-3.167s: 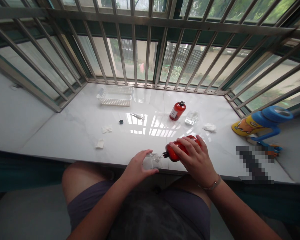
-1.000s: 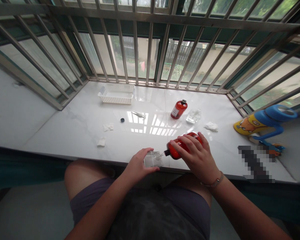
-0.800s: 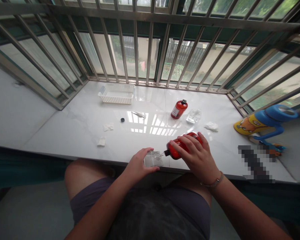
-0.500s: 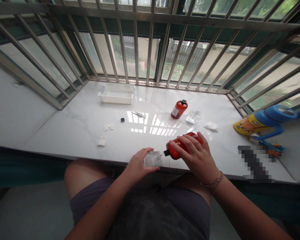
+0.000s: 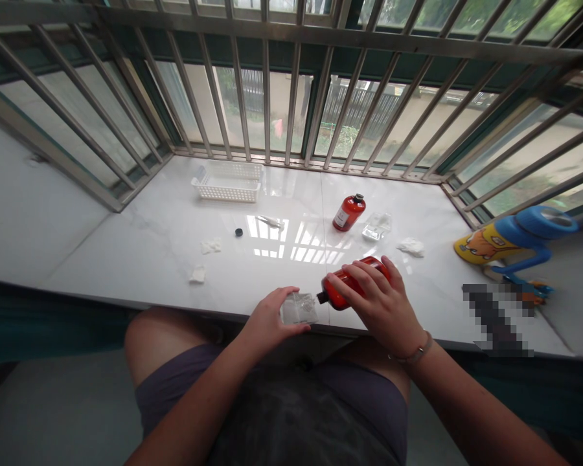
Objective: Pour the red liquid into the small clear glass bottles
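My left hand [image 5: 271, 321] grips a small clear box [image 5: 299, 309] at the front edge of the white marble counter [image 5: 146, 259]. In my right hand [image 5: 386, 301] is a red bottle [image 5: 341, 291], tilted so its uncapped-looking dark neck points left at the box's right side. Fingers wrap over the bottle from above. A second red bottle [image 5: 348, 212] with a white label stands farther back. Right of it lies a clear container with white material [image 5: 377, 226]. A small black cap [image 5: 238, 232] and tweezers [image 5: 271, 222] rest on the counter's middle left.
A white perforated basket [image 5: 229, 183] sits at the back left. White crumpled pieces lie at left [image 5: 197, 275] and right [image 5: 411, 246]. A blue and yellow flask [image 5: 510, 234] is at the right, near a pixelated dark item [image 5: 496, 321]. Metal bars [image 5: 298, 97] line the window.
The bottle in my right hand has shifted very slightly left. My left hand and the clear box look unmoved.
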`<state>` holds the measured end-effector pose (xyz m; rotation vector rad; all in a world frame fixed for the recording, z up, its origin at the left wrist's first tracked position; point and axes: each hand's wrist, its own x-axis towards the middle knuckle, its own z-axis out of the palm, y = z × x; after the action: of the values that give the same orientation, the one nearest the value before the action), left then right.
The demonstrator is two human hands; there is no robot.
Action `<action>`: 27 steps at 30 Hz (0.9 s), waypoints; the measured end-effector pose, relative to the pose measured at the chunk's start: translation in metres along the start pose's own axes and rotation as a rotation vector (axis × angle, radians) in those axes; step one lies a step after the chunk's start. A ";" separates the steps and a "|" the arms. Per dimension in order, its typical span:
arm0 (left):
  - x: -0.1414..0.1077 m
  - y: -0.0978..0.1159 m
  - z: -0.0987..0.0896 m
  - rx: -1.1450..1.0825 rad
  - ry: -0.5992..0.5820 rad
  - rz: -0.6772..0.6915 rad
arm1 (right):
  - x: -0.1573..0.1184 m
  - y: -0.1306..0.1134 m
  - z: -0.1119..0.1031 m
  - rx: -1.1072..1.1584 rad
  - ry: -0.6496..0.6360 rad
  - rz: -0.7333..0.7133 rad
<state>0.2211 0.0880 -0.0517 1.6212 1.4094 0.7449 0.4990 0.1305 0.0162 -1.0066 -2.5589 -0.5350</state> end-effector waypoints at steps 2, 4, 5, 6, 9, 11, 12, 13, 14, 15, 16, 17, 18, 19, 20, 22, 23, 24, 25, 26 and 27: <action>0.000 0.000 0.000 -0.002 0.003 0.003 | 0.001 -0.001 0.000 -0.001 -0.003 -0.003; 0.000 -0.001 0.001 -0.003 0.007 0.007 | 0.001 -0.001 0.001 0.000 0.000 -0.007; 0.000 -0.001 0.001 -0.003 0.009 0.009 | 0.001 -0.001 0.001 -0.001 0.002 -0.008; 0.000 -0.001 0.001 -0.003 0.012 0.011 | 0.001 -0.001 0.002 -0.003 0.003 -0.010; 0.000 -0.001 0.001 -0.004 0.014 0.015 | 0.001 -0.001 0.002 -0.008 0.003 -0.014; 0.000 -0.001 0.001 -0.005 0.014 0.016 | 0.001 -0.002 0.002 -0.011 0.000 -0.018; 0.000 -0.001 0.001 -0.005 0.015 0.016 | 0.001 -0.002 0.002 -0.012 0.000 -0.020; 0.000 -0.001 0.001 -0.006 0.016 0.016 | 0.001 -0.002 0.002 -0.013 -0.001 -0.023; 0.000 -0.001 0.001 -0.007 0.017 0.016 | 0.001 -0.002 0.002 -0.013 -0.001 -0.026; 0.000 -0.001 0.001 -0.008 0.016 0.015 | 0.002 -0.002 0.002 -0.013 -0.001 -0.028; 0.001 -0.001 0.001 -0.010 0.014 0.013 | 0.002 -0.002 0.002 -0.013 0.000 -0.031; 0.001 -0.001 0.001 -0.012 0.012 0.011 | 0.002 -0.003 0.002 -0.011 0.002 -0.033; 0.001 -0.001 0.001 -0.014 0.009 0.008 | 0.002 -0.003 0.002 -0.008 0.003 -0.034; 0.001 -0.001 0.001 -0.015 0.006 0.006 | 0.003 -0.003 0.002 -0.005 0.003 -0.036; 0.000 0.000 0.000 -0.016 0.005 0.006 | 0.003 -0.003 0.001 -0.001 0.003 -0.037; 0.000 0.000 0.000 -0.019 0.002 0.008 | 0.003 -0.004 0.002 0.004 -0.002 -0.038; 0.000 0.000 0.000 -0.021 0.000 0.009 | 0.003 -0.004 0.002 0.004 -0.006 -0.039; 0.000 0.000 0.000 -0.022 -0.001 0.009 | 0.003 -0.004 0.002 0.002 -0.010 -0.039; 0.000 -0.001 0.000 -0.022 -0.001 0.009 | 0.003 -0.004 0.002 0.000 -0.012 -0.038; 0.000 -0.001 0.000 -0.023 -0.001 0.009 | 0.003 -0.004 0.003 -0.002 -0.012 -0.038; 0.000 -0.001 0.000 -0.023 0.000 0.008 | 0.002 -0.004 0.003 -0.004 -0.013 -0.038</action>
<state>0.2208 0.0882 -0.0526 1.6103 1.3900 0.7631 0.4937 0.1303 0.0134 -0.9677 -2.5938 -0.5453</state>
